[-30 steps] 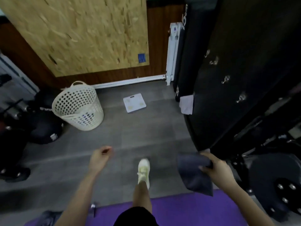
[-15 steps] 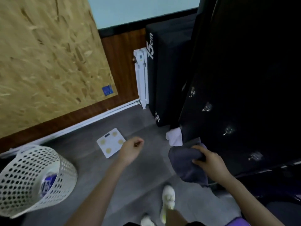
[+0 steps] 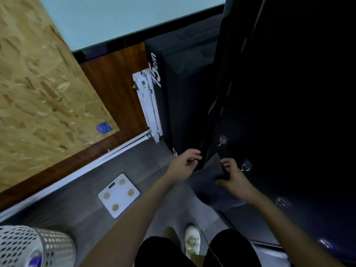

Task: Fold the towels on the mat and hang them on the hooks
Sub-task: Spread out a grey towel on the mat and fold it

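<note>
Head view: the person stands facing a black panel that fills the right half of the frame, from 12 to 5 o'clock. A diagonal row of four metal hooks runs down it toward 5 o'clock.

The dark grey towel is held up in the air just right of centre, against the panel's left edge. Its upper corner points to 12 o'clock and its lower part hangs down toward 5 o'clock. It sits between the top hook and the second one, and just left of them.

The right hand grips the towel's right edge, thumb above and fingers curled under the cloth. The second hook is just beyond its knuckles, at 2 o'clock from the hand.

The left hand is at the towel's left edge, at 9 o'clock from the cloth, with its fingers curled in. Whether they actually pinch the fabric cannot be told — the dark edge hides the contact.

On the grey floor, a white bathroom scale lies at 8 o'clock. A white perforated basket sits in the bottom left corner. One pale shoe shows at 6 o'clock.

Farther back, at 12 o'clock, a white radiator stands beside a black block marked "75cm" — both against the wood-panelled wall.
</note>
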Action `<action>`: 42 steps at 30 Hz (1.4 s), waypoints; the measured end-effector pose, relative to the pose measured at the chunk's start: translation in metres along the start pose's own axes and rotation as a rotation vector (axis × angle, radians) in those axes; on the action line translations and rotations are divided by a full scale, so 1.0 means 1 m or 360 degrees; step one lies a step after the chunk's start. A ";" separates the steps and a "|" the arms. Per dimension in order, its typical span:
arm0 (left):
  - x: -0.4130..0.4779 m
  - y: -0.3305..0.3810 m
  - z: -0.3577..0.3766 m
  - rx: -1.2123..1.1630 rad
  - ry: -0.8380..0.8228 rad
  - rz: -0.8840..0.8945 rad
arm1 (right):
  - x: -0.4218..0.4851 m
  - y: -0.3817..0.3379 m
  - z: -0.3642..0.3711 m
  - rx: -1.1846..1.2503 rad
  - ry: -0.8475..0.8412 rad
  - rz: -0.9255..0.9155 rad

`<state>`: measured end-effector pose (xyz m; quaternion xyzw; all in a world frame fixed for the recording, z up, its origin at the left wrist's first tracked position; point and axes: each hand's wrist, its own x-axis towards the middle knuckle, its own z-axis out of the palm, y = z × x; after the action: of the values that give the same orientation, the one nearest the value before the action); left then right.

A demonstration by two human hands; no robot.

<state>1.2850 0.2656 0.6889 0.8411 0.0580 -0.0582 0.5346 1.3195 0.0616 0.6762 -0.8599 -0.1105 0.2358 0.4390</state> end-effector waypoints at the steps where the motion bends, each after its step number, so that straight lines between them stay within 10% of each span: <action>1: 0.011 0.001 0.002 0.0020 -0.0050 -0.0003 | 0.007 0.001 -0.001 0.0068 0.0006 0.0041; 13: 0.119 -0.031 0.015 -0.0418 -0.0887 -0.0211 | 0.073 -0.001 -0.009 0.0896 -0.0015 0.0330; 25: 0.197 -0.052 0.035 -0.0063 -0.0583 0.0127 | 0.110 0.017 0.038 0.0633 0.1194 0.0508; 33: 0.216 -0.061 0.058 -0.0178 -0.0547 -0.0017 | 0.102 0.012 0.061 -0.0026 0.1607 0.0512; 42: 0.208 -0.064 0.071 -0.0320 -0.0368 -0.0216 | 0.125 0.023 0.079 0.0595 0.1587 0.0730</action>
<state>1.4774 0.2355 0.5688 0.7653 0.0584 -0.1844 0.6139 1.3879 0.1534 0.5793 -0.7769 0.3424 -0.0934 0.5201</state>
